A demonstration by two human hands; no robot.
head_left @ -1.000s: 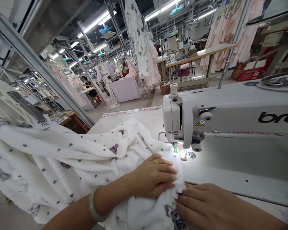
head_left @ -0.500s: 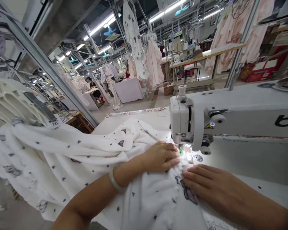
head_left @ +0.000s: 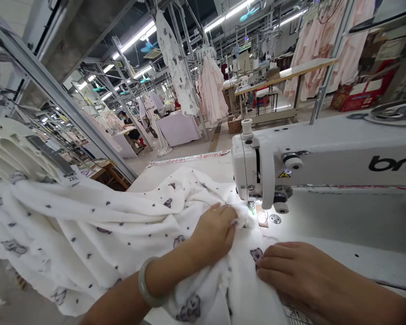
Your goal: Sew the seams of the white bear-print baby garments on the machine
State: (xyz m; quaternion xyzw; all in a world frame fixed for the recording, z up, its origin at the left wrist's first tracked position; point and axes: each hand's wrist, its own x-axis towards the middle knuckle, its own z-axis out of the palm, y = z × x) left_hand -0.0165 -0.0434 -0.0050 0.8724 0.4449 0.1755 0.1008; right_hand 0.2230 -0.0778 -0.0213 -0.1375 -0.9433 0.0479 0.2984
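White fleecy fabric (head_left: 138, 212) with small dark spots and bear prints lies gathered across the sewing machine table. My left hand (head_left: 216, 230), a pale bangle (head_left: 145, 282) on its wrist, is closed on a bunched fold just left of the needle area. Closer to me, my right hand (head_left: 297, 273) has its fingers bent together over the right part of the cloth, beside a bear print; its thumb is hidden. The white sewing machine (head_left: 246, 167) stands beyond both hands. Its lit presser foot (head_left: 251, 206) is at the fabric's edge.
White hangers (head_left: 16, 149) with a 2XL size tag (head_left: 72, 177) hold the cloth at left. A metal post (head_left: 64, 95) slants up there. The machine arm (head_left: 341, 158) spans the right side. Farther off are hanging pink garments (head_left: 213, 85) and a seated person (head_left: 130, 126).
My left hand has drawn back from the needle toward me and left, pulling up a fold of fabric. My right hand has moved slightly down, its fingers more bent. The view has shifted slightly.
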